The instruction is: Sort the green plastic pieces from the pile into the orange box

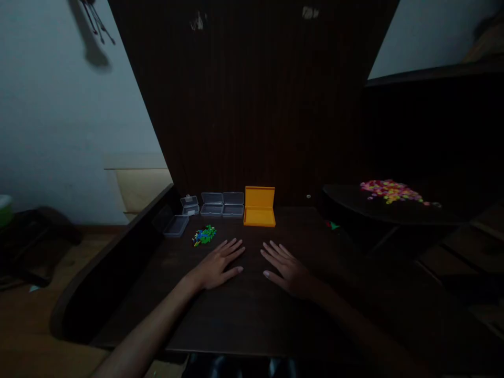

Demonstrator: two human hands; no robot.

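Observation:
My left hand [220, 263] lies palm down on the dark wooden tabletop [244, 320], fingers spread and holding nothing. Opposite it, my right hand [286, 268] rests the same way, thumb apart from the fingers. A small heap of green, blue and yellow pieces [205, 235] is just beyond my left hand; their exact kind is too small to make out. Straight ahead stands a yellow-orange box [259, 216] with its lid raised. Left of it are clear plastic boxes [222, 210] with lids up, a smaller clear box [190, 210], and another clear box [176, 225] nearer the side panel.
A dark upright panel [260, 105] backs the table, and a raised side panel [118, 257] borders its left. On a dark shelf [394, 212] at the right lies a pile of pink, yellow and orange bits [389, 190]. Below its left end is a small green-and-red item [333, 226].

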